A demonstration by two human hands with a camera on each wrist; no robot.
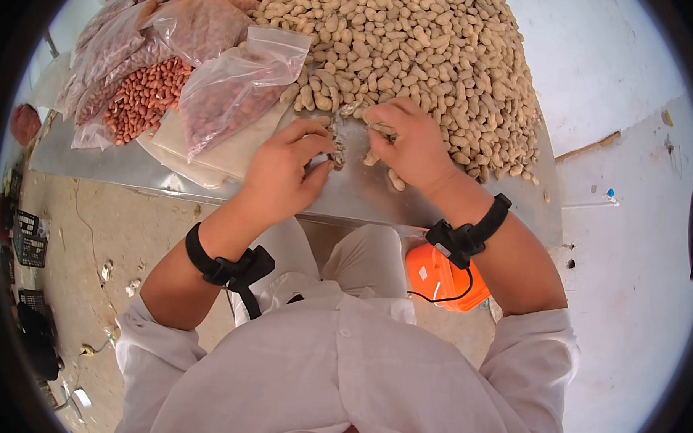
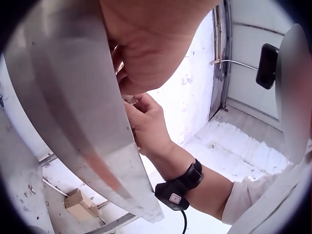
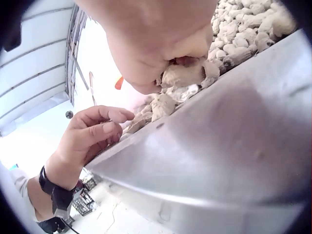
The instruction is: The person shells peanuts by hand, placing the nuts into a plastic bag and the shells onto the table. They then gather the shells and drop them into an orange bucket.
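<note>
The counter [image 1: 358,198] has a smooth, dull-reflective metal top with a straight near edge. A broad pile of unshelled peanuts [image 1: 458,75], tan, rough-skinned and mostly waisted in shape, covers its far and right portions. Toward the left edge lie clear, wrinkled plastic bags [image 1: 244,98] containing smooth, oval red kernels [image 1: 148,99]; a beige flexible sheet [image 1: 192,146] extends beneath them toward the near edge. Brittle, broken shell fragments [image 1: 339,144] lie between the hands, in front of the pile. The right hand [image 1: 410,138] has its fingers tightly curled, gripping a peanut [image 3: 183,75] between thumb and fingers, above the middle of the counter at the foot of the pile. A loose peanut [image 1: 396,180] lies just below this hand, nearer the near edge. The left hand [image 1: 283,168] has its fingers half bent, with the thumb apart from the index finger, beside the shell fragments; whether anything sits within its palm cannot be determined. Both forearms reach forward across the near edge and angle inward, the hands facing each other, near but apart. A black strap unit [image 1: 468,236] encircles the right wrist, and a matching unit [image 1: 230,266] the left.
</note>
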